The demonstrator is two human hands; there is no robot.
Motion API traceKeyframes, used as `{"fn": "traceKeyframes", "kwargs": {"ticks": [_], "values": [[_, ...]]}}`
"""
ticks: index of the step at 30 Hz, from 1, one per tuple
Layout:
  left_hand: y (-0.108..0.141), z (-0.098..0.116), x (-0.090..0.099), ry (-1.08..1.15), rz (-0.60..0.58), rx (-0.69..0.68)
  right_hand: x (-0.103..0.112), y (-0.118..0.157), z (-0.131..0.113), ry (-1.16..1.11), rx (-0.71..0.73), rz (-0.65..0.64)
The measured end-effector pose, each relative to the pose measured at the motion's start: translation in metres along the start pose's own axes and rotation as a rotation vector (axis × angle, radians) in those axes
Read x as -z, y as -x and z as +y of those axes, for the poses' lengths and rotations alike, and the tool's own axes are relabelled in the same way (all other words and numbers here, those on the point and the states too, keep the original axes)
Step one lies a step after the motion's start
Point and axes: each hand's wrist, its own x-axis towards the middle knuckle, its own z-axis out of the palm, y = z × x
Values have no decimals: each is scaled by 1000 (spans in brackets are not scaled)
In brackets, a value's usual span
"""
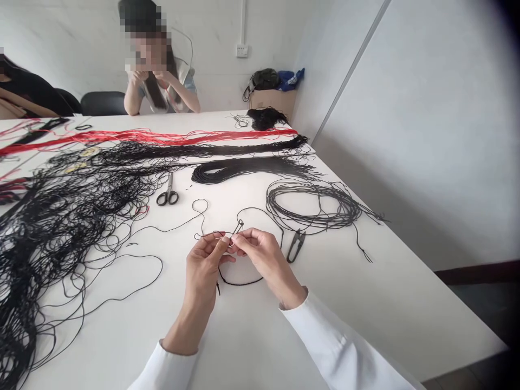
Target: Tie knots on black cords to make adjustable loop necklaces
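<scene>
Both hands meet over the white table [244, 336], pinching a thin black cord [239, 284] between their fingertips. My left hand [206, 265] is closed on the cord, thumb against the fingers. My right hand [264, 260] is closed on it too, its fingertips touching those of the left. A small loop of cord stands out just beyond the fingers, and a longer curve hangs below them. The exact spot where the cord is gripped is partly hidden by the fingers. Right of my right hand lie small black thread snips [296, 246].
Black-handled scissors [168, 196] lie beyond my left hand. A large tangle of black cord [81, 216] covers the left side. Coiled black cord [312, 206], a black bundle [252, 168] and red cords [162, 136] lie farther back. A person [162, 86] sits across the table; another is at far left.
</scene>
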Motion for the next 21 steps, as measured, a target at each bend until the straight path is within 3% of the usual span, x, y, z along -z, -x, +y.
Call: {"fn": "traceKeyframes", "kwargs": {"ticks": [10, 21], "values": [[2, -2, -4, -6, 3, -35, -3, 1, -3, -69, -51, 47], [3, 1, -4, -56, 15, -61, 3, 1, -4, -43, -46, -41]]}}
